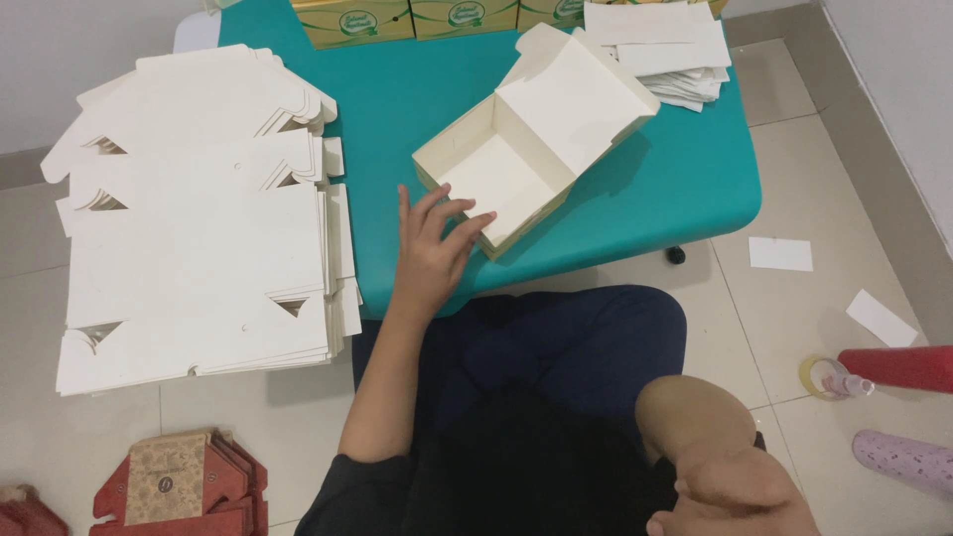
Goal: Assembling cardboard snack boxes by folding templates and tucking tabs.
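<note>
Left hand (pixel 433 246): grip wide, fingertips laid on box (pixel 516 169) corner on counter (pixel 685 189). Box should be steadied w/ palm. Right hand (pixel 735 496): grip can't be told.

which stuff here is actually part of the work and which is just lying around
In use:
left hand, fingers on the near corner of the open white box
stack of flat white box blanks
pile of white cards
finished green-and-yellow boxes

Lying about:
paper scraps on the floor
tape roll
red tube
pink bottle
red-brown boxes
</note>
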